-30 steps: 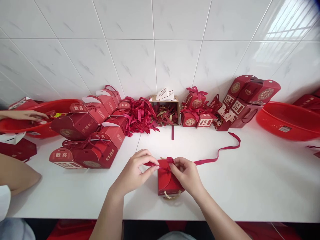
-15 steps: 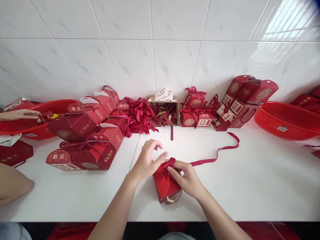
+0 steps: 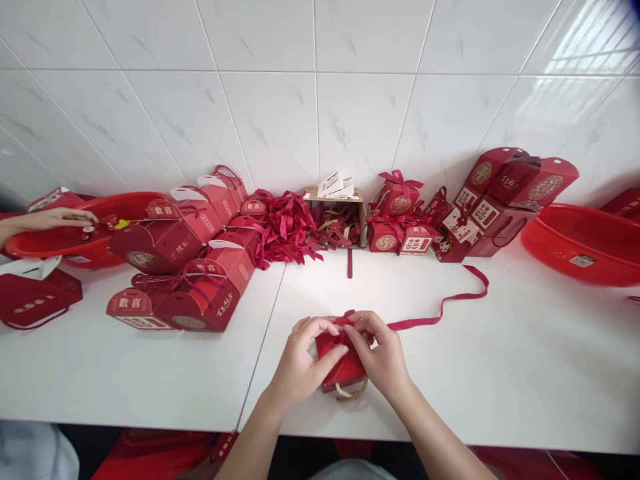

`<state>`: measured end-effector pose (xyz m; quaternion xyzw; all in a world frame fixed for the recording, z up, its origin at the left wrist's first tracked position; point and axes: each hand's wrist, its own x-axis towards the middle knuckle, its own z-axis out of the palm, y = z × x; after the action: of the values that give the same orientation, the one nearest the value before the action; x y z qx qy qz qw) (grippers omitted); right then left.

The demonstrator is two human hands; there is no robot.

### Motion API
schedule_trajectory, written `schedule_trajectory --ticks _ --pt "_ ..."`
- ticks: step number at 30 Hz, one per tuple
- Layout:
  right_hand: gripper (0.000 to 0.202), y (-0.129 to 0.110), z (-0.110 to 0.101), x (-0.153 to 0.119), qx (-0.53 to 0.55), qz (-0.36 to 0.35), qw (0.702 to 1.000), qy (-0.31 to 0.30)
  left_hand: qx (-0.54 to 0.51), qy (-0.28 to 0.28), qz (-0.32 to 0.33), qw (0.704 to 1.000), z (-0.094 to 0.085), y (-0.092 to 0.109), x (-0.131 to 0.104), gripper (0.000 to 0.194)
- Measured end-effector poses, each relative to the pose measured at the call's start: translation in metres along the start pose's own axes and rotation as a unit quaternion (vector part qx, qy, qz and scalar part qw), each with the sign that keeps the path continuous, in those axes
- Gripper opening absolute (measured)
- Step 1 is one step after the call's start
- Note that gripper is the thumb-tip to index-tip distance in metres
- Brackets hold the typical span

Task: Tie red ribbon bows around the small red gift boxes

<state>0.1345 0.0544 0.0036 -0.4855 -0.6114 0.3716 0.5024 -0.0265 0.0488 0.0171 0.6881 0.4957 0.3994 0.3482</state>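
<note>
A small red box (image 3: 345, 370) with a twisted rope handle lies on the white table in front of me. My left hand (image 3: 307, 357) is at the box's left side, its fingertips and thumb curled round the ribbon on top. From the right, my right hand (image 3: 383, 350) pinches the same red ribbon (image 3: 349, 319) between thumb and fingers. The hands nearly meet over the bow. A long loose ribbon (image 3: 440, 313) trails to the right across the table.
Red gift boxes (image 3: 200, 293) stack at the left, beside a ribbon pile (image 3: 287, 227) and a carton of strips (image 3: 363, 220). Finished boxes (image 3: 400, 230) and stacked boxes (image 3: 505, 207) stand right, near a red basin (image 3: 585, 247). Another person's hand (image 3: 60, 218) reaches over the left basin (image 3: 30, 243).
My left hand has come down from above the box onto the ribbon. My right hand stays on the ribbon, its fingers more bent. The view has shifted slightly.
</note>
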Motion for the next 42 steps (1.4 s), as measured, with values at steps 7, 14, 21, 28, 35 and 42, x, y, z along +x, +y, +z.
schedule_trajectory --ticks 7,14,21,28,35,42 --pt "0.017 0.002 -0.004 -0.003 -0.053 -0.039 0.998 -0.014 -0.032 0.083 0.021 0.996 0.015 -0.007 0.005 0.008" --pt "0.016 0.006 -0.004 -0.004 -0.059 -0.013 0.998 0.005 -0.068 0.098 0.025 0.993 0.019 -0.013 0.009 0.005" --pt "0.024 0.005 -0.002 -0.004 0.001 0.057 0.998 -0.029 -0.142 0.063 -0.024 0.988 0.016 -0.007 0.015 0.006" --pt "0.032 0.007 0.001 -0.004 0.042 0.057 0.997 -0.044 -0.108 0.138 -0.007 0.985 0.026 -0.016 0.028 0.030" --pt "0.038 0.007 0.001 -0.004 0.055 0.088 0.994 0.012 0.064 0.102 0.044 0.992 0.016 -0.004 0.021 0.007" --pt "0.036 0.003 -0.015 -0.006 0.030 0.105 0.994 -0.018 0.013 0.056 0.053 0.997 0.011 -0.007 0.025 0.007"
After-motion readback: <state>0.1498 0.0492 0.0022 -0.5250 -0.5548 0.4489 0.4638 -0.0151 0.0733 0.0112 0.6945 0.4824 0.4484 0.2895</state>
